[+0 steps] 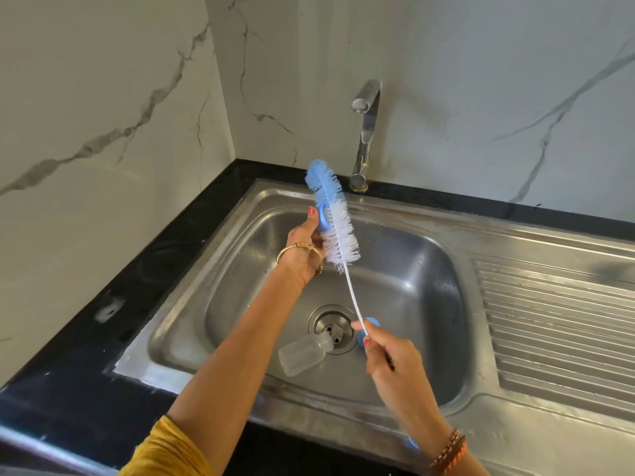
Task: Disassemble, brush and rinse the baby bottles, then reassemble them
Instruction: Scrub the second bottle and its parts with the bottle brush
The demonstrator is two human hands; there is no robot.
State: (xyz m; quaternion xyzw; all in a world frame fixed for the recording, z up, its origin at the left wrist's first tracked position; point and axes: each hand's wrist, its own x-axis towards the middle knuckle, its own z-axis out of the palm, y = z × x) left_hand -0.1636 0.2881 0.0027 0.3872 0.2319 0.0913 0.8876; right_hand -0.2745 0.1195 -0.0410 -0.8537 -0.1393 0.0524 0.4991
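One clear bottle (pixel 304 353) lying capless by drain, right fingers (pixel 367 333) pinching brush (pixel 338 231)

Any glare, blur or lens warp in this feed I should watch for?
Head view: wide-angle bend curves the sink rim and counter edge; soft glare on the basin floor; right hand and its wrist slightly motion-blurred; clear bottle and brush sharp.

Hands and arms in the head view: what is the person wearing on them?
The left hand has a gold bangle at the wrist and pink-red nail polish. The right hand has the same polish and a brown and orange bracelet at the wrist. A mustard-yellow sleeve covers the left upper arm; both forearms are bare.
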